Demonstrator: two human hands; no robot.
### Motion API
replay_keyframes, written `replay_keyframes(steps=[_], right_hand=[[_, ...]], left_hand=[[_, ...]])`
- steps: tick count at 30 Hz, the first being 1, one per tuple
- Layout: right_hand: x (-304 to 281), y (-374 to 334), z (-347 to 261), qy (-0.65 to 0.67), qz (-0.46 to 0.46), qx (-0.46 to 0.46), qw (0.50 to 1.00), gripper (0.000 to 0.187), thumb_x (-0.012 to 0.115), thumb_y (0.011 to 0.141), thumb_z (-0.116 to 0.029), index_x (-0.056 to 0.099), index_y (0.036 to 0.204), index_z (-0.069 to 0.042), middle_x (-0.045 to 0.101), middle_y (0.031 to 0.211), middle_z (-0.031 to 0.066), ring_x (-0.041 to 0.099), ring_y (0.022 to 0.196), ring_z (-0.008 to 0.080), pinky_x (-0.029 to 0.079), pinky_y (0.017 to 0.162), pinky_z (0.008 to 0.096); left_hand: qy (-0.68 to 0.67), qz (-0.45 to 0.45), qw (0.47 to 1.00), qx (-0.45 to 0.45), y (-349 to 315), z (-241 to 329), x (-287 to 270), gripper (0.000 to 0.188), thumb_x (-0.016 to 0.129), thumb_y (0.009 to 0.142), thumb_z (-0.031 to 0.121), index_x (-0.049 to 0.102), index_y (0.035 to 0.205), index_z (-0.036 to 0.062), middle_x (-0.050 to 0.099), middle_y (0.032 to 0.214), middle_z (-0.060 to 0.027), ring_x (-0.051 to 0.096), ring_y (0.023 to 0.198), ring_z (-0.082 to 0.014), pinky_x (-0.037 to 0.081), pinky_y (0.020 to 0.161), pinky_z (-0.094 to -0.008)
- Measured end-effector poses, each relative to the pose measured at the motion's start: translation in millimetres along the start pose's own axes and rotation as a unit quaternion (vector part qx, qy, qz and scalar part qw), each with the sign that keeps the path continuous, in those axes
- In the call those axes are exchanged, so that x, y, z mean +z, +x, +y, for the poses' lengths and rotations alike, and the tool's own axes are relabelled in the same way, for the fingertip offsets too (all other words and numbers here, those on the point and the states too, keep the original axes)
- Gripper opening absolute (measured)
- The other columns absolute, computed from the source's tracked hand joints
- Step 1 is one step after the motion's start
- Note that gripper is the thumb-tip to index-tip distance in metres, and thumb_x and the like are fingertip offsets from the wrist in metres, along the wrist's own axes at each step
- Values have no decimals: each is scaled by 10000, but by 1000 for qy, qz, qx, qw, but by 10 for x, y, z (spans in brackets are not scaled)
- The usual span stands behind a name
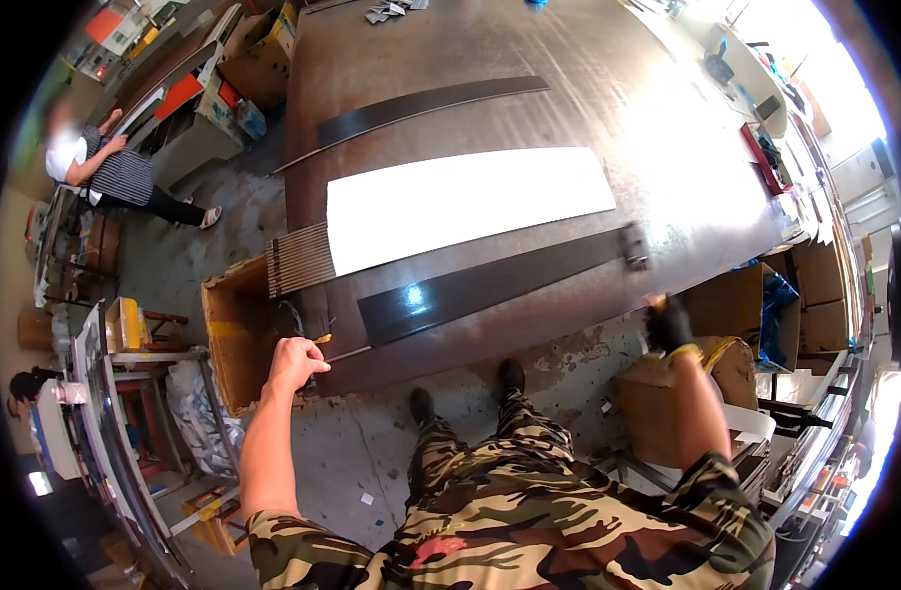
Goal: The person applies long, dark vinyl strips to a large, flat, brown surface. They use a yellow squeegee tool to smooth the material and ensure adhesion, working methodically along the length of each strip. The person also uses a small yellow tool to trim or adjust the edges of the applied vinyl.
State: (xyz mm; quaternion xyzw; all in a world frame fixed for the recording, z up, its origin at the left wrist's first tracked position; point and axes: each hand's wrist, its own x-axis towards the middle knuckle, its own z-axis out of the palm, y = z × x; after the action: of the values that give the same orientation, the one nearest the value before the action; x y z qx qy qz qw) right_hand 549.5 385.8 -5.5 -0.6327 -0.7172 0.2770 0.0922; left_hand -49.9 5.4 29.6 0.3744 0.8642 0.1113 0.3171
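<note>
My bare left hand pinches the end of a thin rod at the table's near left edge. That rod runs up to the left end of a glossy dark strip, which lies flat along the near side. My right hand, in a black glove with bare fingertips, hovers off the near right edge. Motion smears its fingers, so any hold is unclear. A small dark blurred object sits at the strip's right end. Beyond lies a white sheet, with a row of thin rods sticking out at its left.
Another dark strip lies farther back on the large brown table. An open cardboard box stands against the table's left edge. More boxes crowd the right. Across the floor at left, a person in a striped apron stands at another bench.
</note>
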Motion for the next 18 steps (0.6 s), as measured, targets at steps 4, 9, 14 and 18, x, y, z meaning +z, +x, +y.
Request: replay_keyframes(steps=[4, 9, 14, 18], right_hand=[[-443, 370, 145, 36, 73, 64, 995, 398, 628, 957, -412, 588, 839, -34, 581, 640, 119, 584, 558, 240, 464, 544, 407], [637, -918, -1194, 39, -9, -118, 992, 308, 659, 936, -291, 611, 1040, -5, 679, 808, 175, 666, 782, 355, 509, 704, 449], [1370, -1907, -2895, -23, -296, -249, 922, 390, 628, 932, -411, 611, 1100, -60, 696, 947, 237, 664, 910, 445, 528, 773, 491], [1191, -1832, -2919, -52, -295, -237, 924, 416, 625, 918, -446, 626, 1098, -70, 701, 971, 230, 669, 919, 438, 526, 786, 505]], left_hand=[[-12, 10, 1000, 10, -8, -89, 25, 203, 885, 618, 97, 743, 746, 29, 715, 763, -118, 688, 716, -231, 547, 708, -356], [-22, -14, 999, -24, 50, -45, -3, 235, 903, 607, 114, 743, 761, 38, 728, 770, -107, 702, 733, -221, 555, 716, -355], [-16, -38, 999, -25, 152, 39, -21, 247, 908, 591, 112, 738, 748, 24, 721, 747, -100, 681, 674, -203, 548, 670, -348], [-6, -43, 999, -33, 103, 43, -30, 246, 912, 596, 125, 742, 752, 38, 727, 752, -107, 698, 700, -204, 557, 696, -354]])
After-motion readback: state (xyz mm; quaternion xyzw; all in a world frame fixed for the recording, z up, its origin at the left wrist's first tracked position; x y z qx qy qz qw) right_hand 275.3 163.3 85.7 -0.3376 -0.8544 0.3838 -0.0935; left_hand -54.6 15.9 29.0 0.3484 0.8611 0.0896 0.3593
